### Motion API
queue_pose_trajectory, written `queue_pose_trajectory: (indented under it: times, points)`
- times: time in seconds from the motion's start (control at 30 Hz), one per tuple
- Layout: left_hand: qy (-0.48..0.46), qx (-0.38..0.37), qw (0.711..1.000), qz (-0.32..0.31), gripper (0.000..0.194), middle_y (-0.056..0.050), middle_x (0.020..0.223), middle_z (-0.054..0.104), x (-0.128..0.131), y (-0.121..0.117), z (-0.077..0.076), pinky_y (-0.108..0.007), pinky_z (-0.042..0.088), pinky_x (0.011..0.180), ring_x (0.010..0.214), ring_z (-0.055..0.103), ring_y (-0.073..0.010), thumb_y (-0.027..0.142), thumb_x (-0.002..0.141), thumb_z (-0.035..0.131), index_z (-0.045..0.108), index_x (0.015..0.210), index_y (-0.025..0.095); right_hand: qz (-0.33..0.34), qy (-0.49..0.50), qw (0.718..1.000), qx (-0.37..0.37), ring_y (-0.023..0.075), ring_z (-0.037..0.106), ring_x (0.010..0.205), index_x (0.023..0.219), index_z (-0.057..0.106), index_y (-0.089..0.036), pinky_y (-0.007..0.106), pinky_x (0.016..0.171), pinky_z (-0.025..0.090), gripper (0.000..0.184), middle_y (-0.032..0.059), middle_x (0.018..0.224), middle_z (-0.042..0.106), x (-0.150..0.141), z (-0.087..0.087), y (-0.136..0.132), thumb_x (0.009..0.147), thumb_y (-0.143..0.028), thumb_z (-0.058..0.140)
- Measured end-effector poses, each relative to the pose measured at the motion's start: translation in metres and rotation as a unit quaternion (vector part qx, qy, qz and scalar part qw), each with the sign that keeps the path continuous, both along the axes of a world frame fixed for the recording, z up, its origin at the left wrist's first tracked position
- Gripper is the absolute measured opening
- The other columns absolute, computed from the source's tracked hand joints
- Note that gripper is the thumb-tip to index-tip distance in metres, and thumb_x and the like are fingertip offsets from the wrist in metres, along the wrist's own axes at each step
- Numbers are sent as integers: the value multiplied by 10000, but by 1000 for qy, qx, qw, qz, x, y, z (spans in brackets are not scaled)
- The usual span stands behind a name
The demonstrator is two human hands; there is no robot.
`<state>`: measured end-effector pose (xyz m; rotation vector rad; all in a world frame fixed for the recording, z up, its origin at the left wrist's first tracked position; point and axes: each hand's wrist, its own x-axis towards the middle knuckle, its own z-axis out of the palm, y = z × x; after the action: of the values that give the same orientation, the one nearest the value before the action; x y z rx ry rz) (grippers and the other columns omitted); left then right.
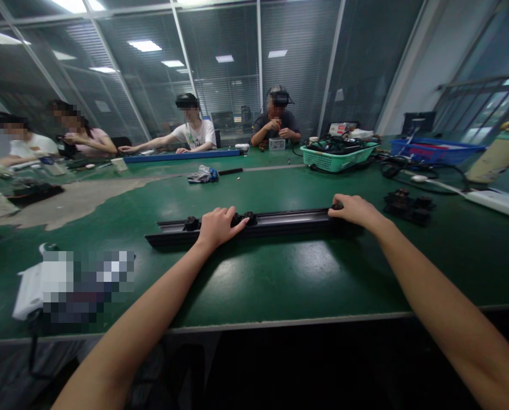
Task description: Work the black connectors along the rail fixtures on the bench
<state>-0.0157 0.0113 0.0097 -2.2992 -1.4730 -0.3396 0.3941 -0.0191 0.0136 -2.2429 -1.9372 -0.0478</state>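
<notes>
A dark metal rail (288,221) is held on the worktop (451,267), left-hand fingers (231,215) spread over black fittings (190,223), right-hand fingers (337,208) curled on its end.

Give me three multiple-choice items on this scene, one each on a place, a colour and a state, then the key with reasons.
1. Where is the right hand on the dark metal rail?
A. At its left end
B. Under it
C. At its right end

2. What colour is the slotted basket beyond the rail?
A. Green
B. Red
C. Yellow

3. What is the left hand doing?
A. Holding a screwdriver
B. Resting on the rail between black blocks
C. Raised clear of the table

1: C, the hand sits over the rail's right end.
2: A, its plastic shows green.
3: B, the hand lies on the rail with no tool in it.
</notes>
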Motion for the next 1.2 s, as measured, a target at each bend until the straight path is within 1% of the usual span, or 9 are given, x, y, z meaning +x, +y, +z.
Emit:
queue_pose_trajectory:
  times: [0.13,0.23,0.43,0.63,0.9,1.2]
  points:
    - [5,3,1000,-2,674,-153,1004,743,0,0,0,-339,430,705,965,688,-311,732,1014,265,666,1034,191,-10,-2,1000,1,274,668,864,1088,693,-235,331,680,439,366,115,1017,739,1,-1,0,872,-517,602]
    - [8,8,1000,-3,674,-150,1002,744,-1,1,-1,-339,424,696,958,690,-310,730,1016,263,665,1031,189,-7,0,1000,1,277,671,875,1092,690,-238,331,683,442,365,117,1036,738,3,-2,1,879,-519,595]
    - [8,18,1000,-2,687,-149,985,740,0,1,-1,-336,396,660,938,692,-317,737,1015,252,660,1013,184,-11,3,1000,-17,271,678,890,1079,684,-232,319,675,444,341,110,1030,740,16,0,4,873,-495,620]
    - [1,5,1000,-5,677,-158,995,740,0,0,-1,-343,416,687,954,689,-320,733,1014,265,667,1034,188,-20,-5,1000,-21,270,685,892,1108,695,-238,324,689,459,376,108,1061,746,25,-2,5,877,-525,617]
    - [8,4,1000,0,675,-156,1004,743,0,-1,0,-339,418,684,952,690,-314,732,1014,260,663,1035,191,-27,2,999,-21,280,686,885,1115,703,-233,334,696,465,382,114,1054,749,35,-5,8,870,-515,626]
    - [0,1,1000,0,674,-159,1013,745,0,1,-2,-338,426,698,976,689,-318,738,1009,269,666,1043,195,-35,-1,999,-16,266,694,883,1083,708,-232,325,720,475,348,100,1019,757,43,-7,9,859,-492,653]
